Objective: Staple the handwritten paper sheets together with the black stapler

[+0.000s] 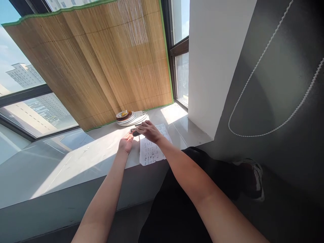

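A small dark object (pixel 135 131) is pinched between the left hand (pixel 126 143) and the right hand (pixel 149 131), above the windowsill (pixel 76 162) near a sheet of paper (pixel 152 148). It is judged light and rigid, best gripped at its ends.

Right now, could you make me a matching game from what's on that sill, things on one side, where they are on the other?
Things:
1. plates
2. paper
3. small dark object
4. blind

Places:
A. flat on the sill, under the right hand
B. between both hands
C. hanging over the window
D. stacked at the blind's foot

Pairs: 1-D, 2-A, 3-B, 4-C
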A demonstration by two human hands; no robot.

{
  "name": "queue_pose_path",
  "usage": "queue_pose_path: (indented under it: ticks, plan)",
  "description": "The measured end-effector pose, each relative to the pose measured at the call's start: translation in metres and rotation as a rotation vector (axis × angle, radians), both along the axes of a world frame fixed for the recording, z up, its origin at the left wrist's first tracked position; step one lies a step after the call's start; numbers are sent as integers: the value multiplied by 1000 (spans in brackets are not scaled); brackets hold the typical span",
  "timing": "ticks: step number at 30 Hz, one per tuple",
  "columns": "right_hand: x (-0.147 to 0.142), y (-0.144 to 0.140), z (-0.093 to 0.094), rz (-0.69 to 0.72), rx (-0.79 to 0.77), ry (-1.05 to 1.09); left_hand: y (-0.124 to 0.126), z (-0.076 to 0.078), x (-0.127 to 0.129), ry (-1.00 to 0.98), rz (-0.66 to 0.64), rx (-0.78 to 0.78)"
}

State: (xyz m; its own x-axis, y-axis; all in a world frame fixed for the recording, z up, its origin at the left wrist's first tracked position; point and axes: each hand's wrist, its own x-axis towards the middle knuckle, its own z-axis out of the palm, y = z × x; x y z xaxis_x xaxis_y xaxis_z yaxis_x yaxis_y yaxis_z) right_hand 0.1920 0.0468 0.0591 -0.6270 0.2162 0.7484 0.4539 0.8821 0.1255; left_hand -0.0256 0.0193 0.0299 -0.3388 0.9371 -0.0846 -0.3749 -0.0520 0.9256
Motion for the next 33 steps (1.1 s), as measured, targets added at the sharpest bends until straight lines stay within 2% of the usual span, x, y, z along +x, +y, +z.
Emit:
queue_pose_path:
  ticks: [4,11,17,20,24,26,27,29,33]
  plan:
    - [-1,-2,1,4,-24,-26,1,0,-1,57,-1,63]
    - [4,-6,7,-12,-83,-36,3,1,-2,-59,-32,118]
    - [7,-6,8,-48,-156,41,2,-1,-5,-12,-91,157]
    - [8,-2,5,-136,-330,189,3,-1,-5,-9,-88,156]
    - [18,7,-1,-323,-837,432,4,-1,-4,-7,-92,165]
    - [27,13,-3,-357,-1062,451,4,-1,-4,15,-78,181]
    - [31,15,-4,-361,-1126,434,3,-1,-3,17,-67,190]
    - [39,19,-4,-355,-1178,374,3,0,-3,-5,-49,196]
    - [47,23,-3,-350,-1179,290,2,3,1,-42,-30,163]
